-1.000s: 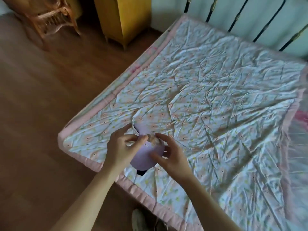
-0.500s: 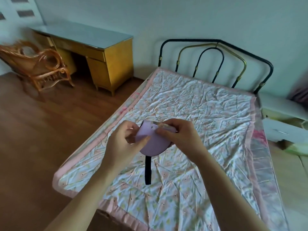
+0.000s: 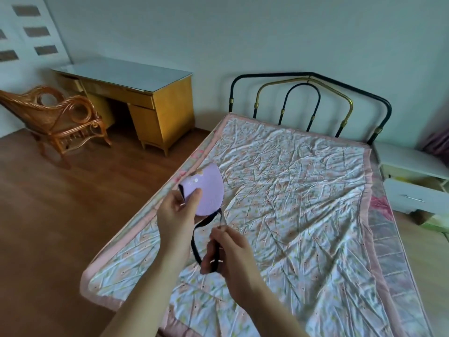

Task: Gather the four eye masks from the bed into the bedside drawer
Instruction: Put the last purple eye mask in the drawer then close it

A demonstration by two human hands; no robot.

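A folded lilac eye mask [image 3: 210, 188] is held up over the bed's left side, pinched at its edge by my left hand [image 3: 177, 215]. Its black elastic strap [image 3: 201, 229] hangs down in a loop, and my right hand [image 3: 230, 254] grips the strap's lower end. The bed [image 3: 303, 190] has a crumpled floral quilt with a pink border; I see no other mask lying on it. The white bedside cabinet [image 3: 413, 164] stands at the far right, with its drawer [image 3: 415, 198] pulled out.
A black and brass metal headboard [image 3: 308, 98] closes the far end of the bed. A yellow desk [image 3: 136, 93] and a rattan chair [image 3: 60, 117] stand at the left on the wooden floor [image 3: 60, 215]. A green box [image 3: 437, 222] lies below the cabinet.
My right hand let go of the mask body and slid down to grip the strap. The left hand lifted the mask higher. My view rose from the bed to the whole room.
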